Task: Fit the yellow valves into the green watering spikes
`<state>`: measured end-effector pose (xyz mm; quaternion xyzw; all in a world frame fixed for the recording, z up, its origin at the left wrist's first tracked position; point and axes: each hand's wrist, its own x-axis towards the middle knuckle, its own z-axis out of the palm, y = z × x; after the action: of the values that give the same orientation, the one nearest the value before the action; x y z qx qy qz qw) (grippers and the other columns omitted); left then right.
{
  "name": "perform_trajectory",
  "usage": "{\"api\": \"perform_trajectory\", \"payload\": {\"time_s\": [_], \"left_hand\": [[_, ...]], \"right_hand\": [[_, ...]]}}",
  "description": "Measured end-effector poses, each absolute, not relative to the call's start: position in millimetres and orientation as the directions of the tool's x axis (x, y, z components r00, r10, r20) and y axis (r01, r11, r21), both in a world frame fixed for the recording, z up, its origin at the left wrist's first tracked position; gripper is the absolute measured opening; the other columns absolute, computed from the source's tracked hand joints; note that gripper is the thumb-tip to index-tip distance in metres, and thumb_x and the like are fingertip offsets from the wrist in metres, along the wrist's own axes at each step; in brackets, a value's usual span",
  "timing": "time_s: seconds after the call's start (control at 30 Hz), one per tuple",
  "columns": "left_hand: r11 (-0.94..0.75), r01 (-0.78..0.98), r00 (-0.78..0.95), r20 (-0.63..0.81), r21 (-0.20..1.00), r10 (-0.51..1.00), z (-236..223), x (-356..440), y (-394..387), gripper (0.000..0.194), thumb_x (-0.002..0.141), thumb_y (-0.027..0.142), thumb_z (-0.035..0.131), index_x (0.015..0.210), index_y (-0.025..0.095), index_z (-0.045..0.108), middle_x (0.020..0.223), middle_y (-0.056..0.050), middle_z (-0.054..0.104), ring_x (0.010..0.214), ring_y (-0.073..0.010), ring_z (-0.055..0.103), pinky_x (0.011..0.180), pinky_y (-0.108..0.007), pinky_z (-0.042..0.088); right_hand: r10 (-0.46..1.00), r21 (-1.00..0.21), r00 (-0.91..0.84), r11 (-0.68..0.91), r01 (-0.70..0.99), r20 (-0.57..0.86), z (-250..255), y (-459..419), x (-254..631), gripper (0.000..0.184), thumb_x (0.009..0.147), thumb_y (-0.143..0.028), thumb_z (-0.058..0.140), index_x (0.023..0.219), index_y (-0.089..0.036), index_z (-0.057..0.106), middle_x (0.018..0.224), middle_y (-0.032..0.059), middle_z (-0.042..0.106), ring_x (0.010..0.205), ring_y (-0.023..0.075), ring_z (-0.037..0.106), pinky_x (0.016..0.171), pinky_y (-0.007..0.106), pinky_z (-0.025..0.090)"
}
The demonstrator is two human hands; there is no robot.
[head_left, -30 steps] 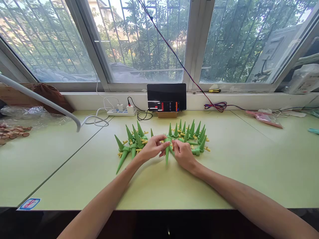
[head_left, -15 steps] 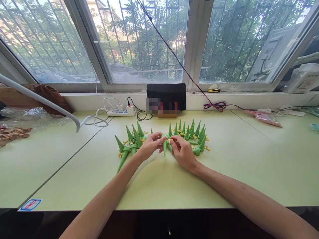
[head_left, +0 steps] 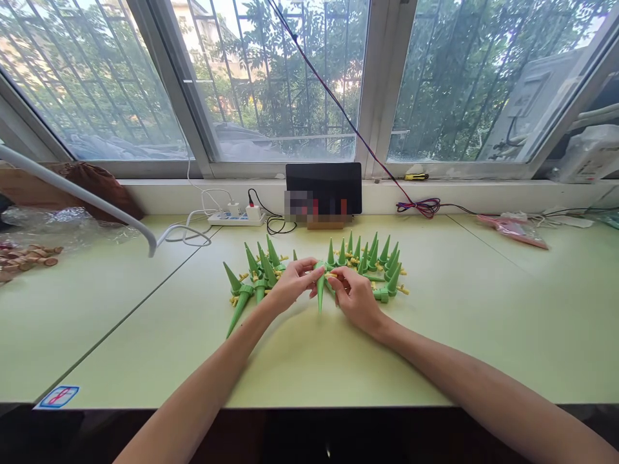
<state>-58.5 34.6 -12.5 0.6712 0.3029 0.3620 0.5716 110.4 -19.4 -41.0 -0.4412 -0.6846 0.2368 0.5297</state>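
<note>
Both my hands meet over the middle of a pale green table (head_left: 435, 335). My left hand (head_left: 291, 285) is closed on the top of a green cone spike (head_left: 320, 291) that points down toward me. My right hand (head_left: 354, 292) pinches a small yellow piece (head_left: 331, 275) at the side of that same spike. To the left lies a pile of green spikes with yellow fittings (head_left: 254, 277). Behind my right hand stands a second group of green spikes (head_left: 374, 258), tips up.
A dark tablet (head_left: 324, 187) with a blurred phone leans at the window sill. A white power strip (head_left: 236, 217) with cables lies left of it. A white lamp arm (head_left: 82, 196) reaches in from the left. Brown pieces (head_left: 24, 258) and a pink bag (head_left: 512, 231) lie at the sides.
The spike has risen slightly and shifted a little left between my hands. My right fingers have moved onto the yellow piece at its top.
</note>
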Motion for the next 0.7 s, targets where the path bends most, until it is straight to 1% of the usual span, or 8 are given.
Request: {"api": "perform_trajectory", "payload": {"time_s": [0.13, 0.2, 0.27, 0.4, 0.57, 0.7], "left_hand": [[-0.209, 0.032, 0.574, 0.154, 0.977, 0.804, -11, -58, 31, 0.030, 0.083, 0.041, 0.068, 0.078, 0.015, 0.055, 0.063, 0.005, 0.047, 0.048, -0.0055, 0.047, 0.050, -0.021, 0.038], [-0.230, 0.063, 0.581, 0.152, 0.971, 0.800, -11, -57, 29, 0.031, 0.083, 0.042, 0.068, 0.078, 0.015, 0.055, 0.062, 0.005, 0.047, 0.048, -0.0057, 0.048, 0.050, -0.021, 0.037], [-0.241, 0.095, 0.587, 0.141, 0.966, 0.797, -11, -55, 27, 0.032, 0.083, 0.044, 0.068, 0.079, 0.014, 0.056, 0.062, 0.005, 0.048, 0.048, -0.0062, 0.049, 0.050, -0.021, 0.035], [-0.243, 0.117, 0.598, 0.127, 0.963, 0.791, -10, -53, 25, 0.036, 0.082, 0.048, 0.067, 0.083, 0.014, 0.059, 0.061, 0.003, 0.051, 0.048, -0.0074, 0.050, 0.050, -0.022, 0.035], [-0.250, 0.123, 0.598, 0.129, 0.960, 0.791, -7, -53, 23, 0.038, 0.080, 0.050, 0.069, 0.085, 0.013, 0.061, 0.061, 0.003, 0.052, 0.047, -0.0077, 0.050, 0.050, -0.022, 0.035], [-0.221, 0.091, 0.587, 0.127, 0.971, 0.800, -9, -52, 24, 0.035, 0.079, 0.047, 0.071, 0.080, 0.014, 0.061, 0.063, 0.003, 0.052, 0.049, -0.0073, 0.051, 0.051, -0.022, 0.038]], "right_hand": [[0.852, -0.779, -0.036, 0.493, 0.388, 0.522, -43, -18, 112, 0.027, 0.097, -0.038, 0.048, 0.081, -0.019, 0.056, 0.063, -0.0011, 0.056, 0.053, 0.0125, 0.049, 0.054, 0.024, 0.037], [0.849, -0.766, -0.030, 0.491, 0.415, 0.527, -45, -17, 112, 0.034, 0.099, -0.038, 0.044, 0.071, -0.019, 0.051, 0.059, -0.0018, 0.052, 0.052, 0.0120, 0.046, 0.055, 0.024, 0.035], [0.838, -0.744, -0.018, 0.494, 0.450, 0.545, -47, -15, 113, 0.038, 0.100, -0.037, 0.041, 0.066, -0.020, 0.046, 0.057, -0.0024, 0.049, 0.052, 0.0115, 0.042, 0.055, 0.025, 0.033], [0.827, -0.713, -0.003, 0.486, 0.505, 0.562, -49, -13, 114, 0.039, 0.100, -0.035, 0.040, 0.065, -0.020, 0.041, 0.056, -0.0034, 0.045, 0.051, 0.0110, 0.036, 0.053, 0.025, 0.028], [0.836, -0.705, 0.011, 0.456, 0.543, 0.549, -49, -13, 113, 0.039, 0.100, -0.036, 0.040, 0.064, -0.020, 0.042, 0.056, -0.0022, 0.049, 0.049, 0.0113, 0.038, 0.053, 0.026, 0.027], [0.835, -0.705, 0.026, 0.446, 0.552, 0.549, -49, -12, 112, 0.041, 0.100, -0.036, 0.041, 0.062, -0.020, 0.042, 0.053, -0.0037, 0.044, 0.049, 0.0113, 0.035, 0.053, 0.026, 0.026]]}}
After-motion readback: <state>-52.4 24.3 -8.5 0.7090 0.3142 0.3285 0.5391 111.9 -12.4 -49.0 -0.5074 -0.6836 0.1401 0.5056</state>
